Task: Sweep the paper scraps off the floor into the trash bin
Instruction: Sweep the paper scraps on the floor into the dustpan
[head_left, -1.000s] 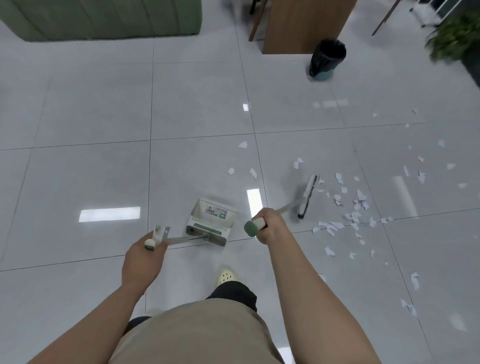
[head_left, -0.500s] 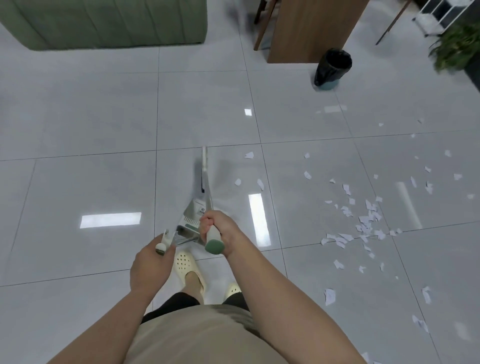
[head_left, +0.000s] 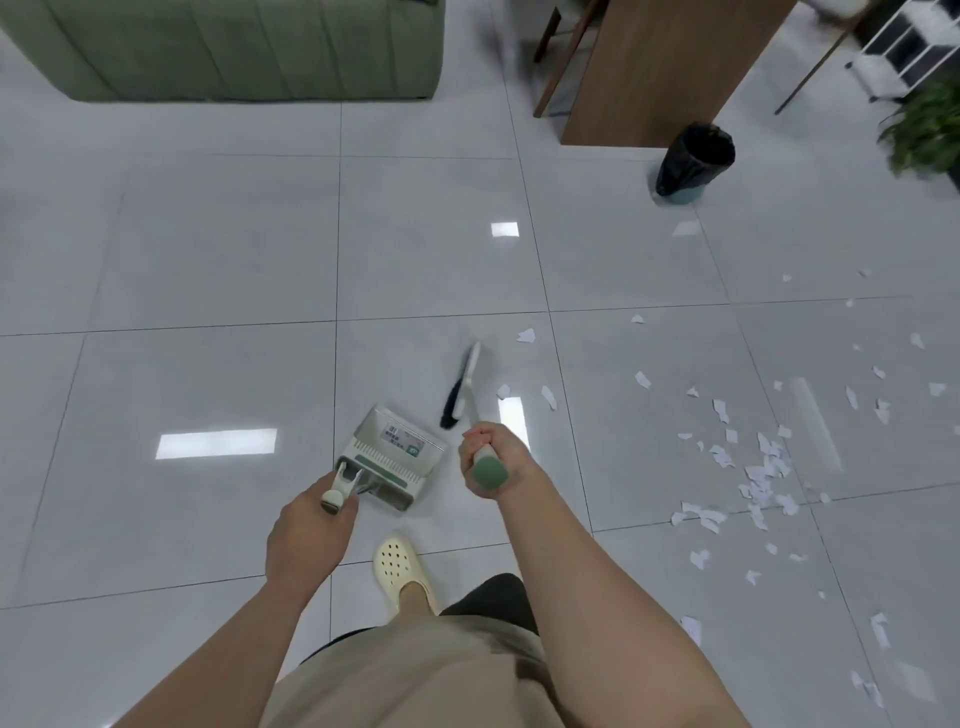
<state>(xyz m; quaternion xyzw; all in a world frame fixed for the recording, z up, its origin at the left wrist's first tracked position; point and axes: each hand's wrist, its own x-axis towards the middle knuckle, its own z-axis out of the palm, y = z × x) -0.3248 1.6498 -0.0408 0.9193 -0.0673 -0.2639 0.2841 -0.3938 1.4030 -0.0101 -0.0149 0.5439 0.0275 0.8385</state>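
White paper scraps (head_left: 761, 475) lie scattered over the grey tiles to my right, thickest near the middle right. My right hand (head_left: 491, 457) grips the green end of the broom handle; the broom head (head_left: 462, 384) with black bristles sits on the floor ahead, left of a few scraps. My left hand (head_left: 311, 530) holds the handle of the white and green dustpan (head_left: 392, 449), which rests on the floor just in front of me. The trash bin (head_left: 693, 161), lined with a black bag, stands far back right.
A green sofa (head_left: 234, 47) fills the back left. A wooden desk panel (head_left: 660, 67) and chair legs stand behind the bin. A white rack (head_left: 904, 47) and a green plant (head_left: 930, 130) are at the far right. My cream clog (head_left: 402, 571) is beneath the dustpan.
The broom head swung from the scraps on the right across to the left above the dustpan, then back a little to the right. The view has shifted left and the dustpan turned slightly.
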